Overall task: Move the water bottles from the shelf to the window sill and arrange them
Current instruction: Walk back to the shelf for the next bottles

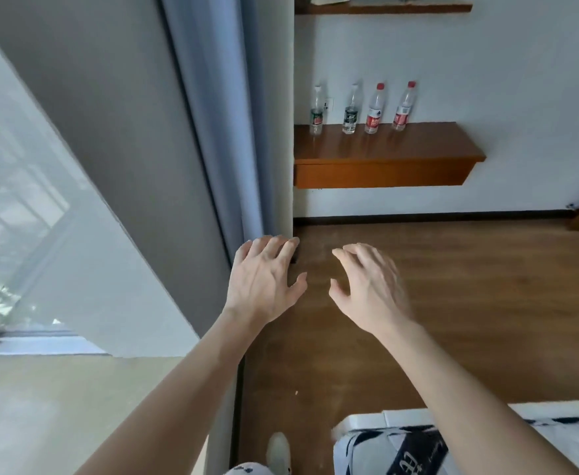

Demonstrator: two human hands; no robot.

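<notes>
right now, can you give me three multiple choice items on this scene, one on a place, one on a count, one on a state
1. Where do the water bottles stand?
A. on the wooden shelf
B. on the window sill
C. on the floor

2. How many of them have red caps?
A. one
B. two
C. four

3. What are the left hand and the right hand doing?
A. each grips a bottle
B. both are open and hold nothing
C. both rest on the shelf

Answers:
1 A, all four stand in a row on the shelf.
2 B, only the two bottles on the right carry red caps.
3 B, the fingers are spread in the air, well short of the bottles.
</notes>
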